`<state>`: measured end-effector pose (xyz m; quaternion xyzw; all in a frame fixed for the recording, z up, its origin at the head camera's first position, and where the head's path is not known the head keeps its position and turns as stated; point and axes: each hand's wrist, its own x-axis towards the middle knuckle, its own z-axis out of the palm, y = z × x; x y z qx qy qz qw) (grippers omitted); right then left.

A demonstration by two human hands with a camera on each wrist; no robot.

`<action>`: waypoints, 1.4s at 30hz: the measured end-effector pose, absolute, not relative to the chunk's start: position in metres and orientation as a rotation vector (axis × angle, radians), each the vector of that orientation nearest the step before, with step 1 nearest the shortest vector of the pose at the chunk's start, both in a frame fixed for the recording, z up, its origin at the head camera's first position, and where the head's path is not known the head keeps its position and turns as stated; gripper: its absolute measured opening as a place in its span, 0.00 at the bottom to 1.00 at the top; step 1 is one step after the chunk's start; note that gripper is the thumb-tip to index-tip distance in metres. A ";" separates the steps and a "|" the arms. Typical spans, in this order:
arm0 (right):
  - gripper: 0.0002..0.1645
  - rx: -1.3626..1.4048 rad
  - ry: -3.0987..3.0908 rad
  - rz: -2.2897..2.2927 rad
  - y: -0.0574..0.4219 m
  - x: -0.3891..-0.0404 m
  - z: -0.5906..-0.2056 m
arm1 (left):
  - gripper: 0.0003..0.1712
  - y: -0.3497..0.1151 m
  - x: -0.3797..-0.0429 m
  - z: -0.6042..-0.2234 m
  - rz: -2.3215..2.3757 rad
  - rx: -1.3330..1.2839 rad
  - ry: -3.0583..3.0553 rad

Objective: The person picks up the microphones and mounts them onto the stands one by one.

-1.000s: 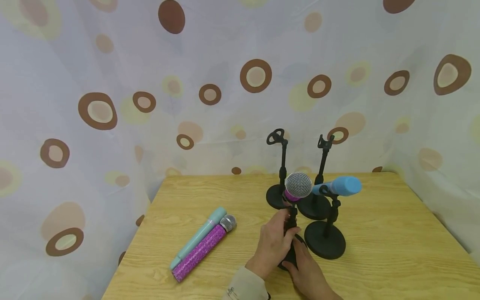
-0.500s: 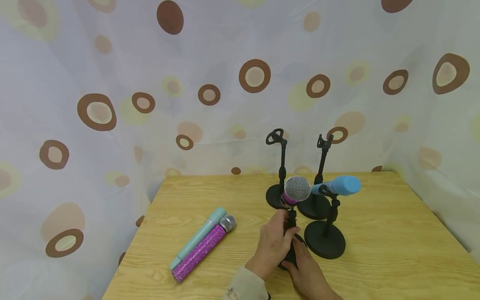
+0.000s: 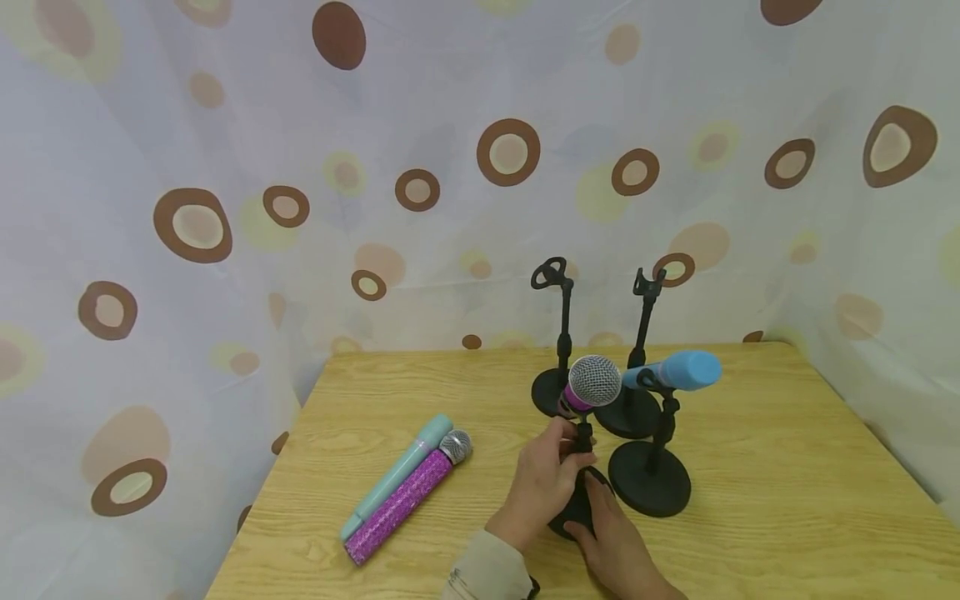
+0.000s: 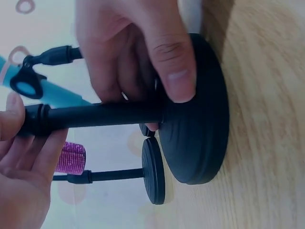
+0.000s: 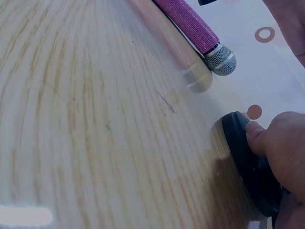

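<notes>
A black desktop microphone stand stands between both hands, its round base [image 4: 200, 133] on the table. Its clip carries a purple microphone with a silver mesh head [image 3: 594, 381], tilted toward me. My left hand [image 3: 536, 479] pinches the stand's pole [image 4: 105, 114] between thumb and fingers, just below the clip. On the base, my right hand [image 3: 618, 542] grips the right side, thumb on top in the left wrist view. Close by on the right, a second stand [image 3: 651, 479] holds a blue microphone [image 3: 686, 371].
Two more black stands with bare clips, one on the left [image 3: 564, 333] and one on the right [image 3: 645, 325], rise behind. A mint microphone [image 3: 397, 475] and a glittery purple microphone [image 3: 401, 504] lie side by side on the wooden table [image 3: 787, 500]. A spotted curtain [image 3: 450, 100] hangs behind.
The held stand's microphone head has sunk slightly toward me, and its pole has shifted a little left. My left hand has moved slightly left with it; my right hand stays on the base.
</notes>
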<state>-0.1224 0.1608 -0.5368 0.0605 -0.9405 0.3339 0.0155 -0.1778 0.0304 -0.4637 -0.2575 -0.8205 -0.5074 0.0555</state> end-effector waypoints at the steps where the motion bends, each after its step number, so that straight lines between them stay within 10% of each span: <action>1: 0.44 0.182 -2.933 1.043 0.161 -0.123 -0.536 | 0.11 0.030 -0.179 -0.463 -1.585 -0.787 -2.495; 42: 0.45 0.165 -2.969 1.070 0.162 -0.124 -0.535 | 0.07 0.022 -0.201 -0.461 -1.594 -1.026 -2.593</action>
